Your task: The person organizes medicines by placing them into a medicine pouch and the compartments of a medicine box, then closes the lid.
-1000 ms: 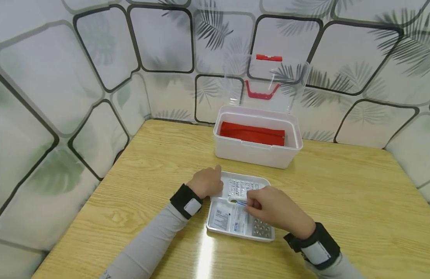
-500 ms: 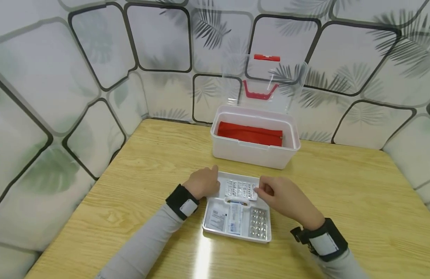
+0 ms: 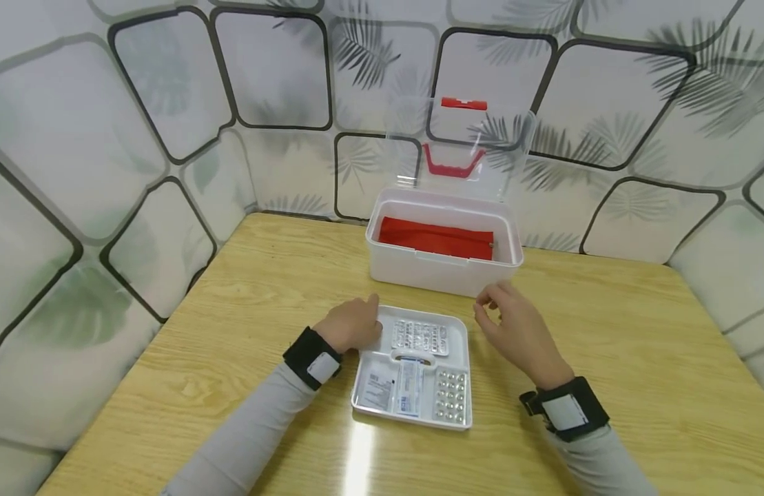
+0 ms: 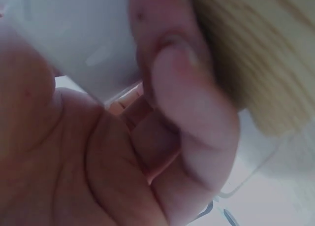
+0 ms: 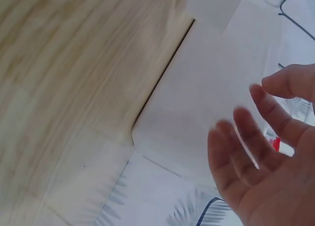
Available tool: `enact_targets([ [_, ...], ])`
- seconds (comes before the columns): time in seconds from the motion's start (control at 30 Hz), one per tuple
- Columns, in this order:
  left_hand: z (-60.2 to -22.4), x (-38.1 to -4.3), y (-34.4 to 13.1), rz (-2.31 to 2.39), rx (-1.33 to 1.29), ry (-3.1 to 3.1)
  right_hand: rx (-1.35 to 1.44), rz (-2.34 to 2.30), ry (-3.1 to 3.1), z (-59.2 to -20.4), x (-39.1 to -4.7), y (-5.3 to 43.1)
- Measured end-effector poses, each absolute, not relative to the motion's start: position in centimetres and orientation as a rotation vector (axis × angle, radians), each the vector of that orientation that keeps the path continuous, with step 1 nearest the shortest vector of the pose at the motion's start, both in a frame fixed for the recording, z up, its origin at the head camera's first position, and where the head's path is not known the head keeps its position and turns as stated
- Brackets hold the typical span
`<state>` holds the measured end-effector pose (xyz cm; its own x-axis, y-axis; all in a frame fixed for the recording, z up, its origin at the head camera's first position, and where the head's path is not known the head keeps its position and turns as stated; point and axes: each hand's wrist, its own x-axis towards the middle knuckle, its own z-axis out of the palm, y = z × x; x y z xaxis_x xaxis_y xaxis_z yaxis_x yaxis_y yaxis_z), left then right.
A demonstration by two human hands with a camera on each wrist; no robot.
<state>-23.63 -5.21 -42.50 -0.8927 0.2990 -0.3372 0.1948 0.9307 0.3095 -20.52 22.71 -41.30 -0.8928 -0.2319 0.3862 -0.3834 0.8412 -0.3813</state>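
My left hand [image 3: 350, 325] grips the left edge of a white divided tray [image 3: 459, 358], its fingers curled at the rim. In the left wrist view the bent fingers [image 4: 197, 103] lie close by the white plastic. A clear-bubbled blister pack [image 3: 421, 337] lies in the tray's far section. Across the near side sit a printed flat sachet [image 3: 377, 390], a slim blue-and-white packet [image 3: 410, 387] and a silver blister pack of round pills [image 3: 450, 396]. Right of the tray, my right hand [image 3: 523, 331] hovers with loosely bent fingers, holding nothing; the thumb and index tips come close together.
Behind the tray stands a white plastic box [image 3: 444, 272] with a red zipped pouch [image 3: 436, 238] inside. Its clear lid [image 3: 400, 162] is raised, showing a red handle [image 3: 454, 169]. Patterned walls [image 3: 276, 76] border the wooden table [image 3: 282, 269].
My right hand has gone from over the tray's middle, past the far blister pack, to the right beside the box. The left hand stays at the tray's edge. The head view shifts slightly.
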Motion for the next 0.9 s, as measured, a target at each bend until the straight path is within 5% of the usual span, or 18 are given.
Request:
enact_targets([
  [0.23,-40.6,-22.2,-4.6,0.23,0.4,2.824,0.391,0.648,-2.603,-41.4,-20.8,23.5],
  [0.6,-37.1,-18.6,-3.2,0.37,1.151,2.606,0.28,0.682,-2.619,-41.2,-21.0,24.1],
  [0.9,-38.1,-18.8,-3.1,0.305,1.137,2.636,0.263,0.695,-2.583,-41.2,-21.0,24.6],
])
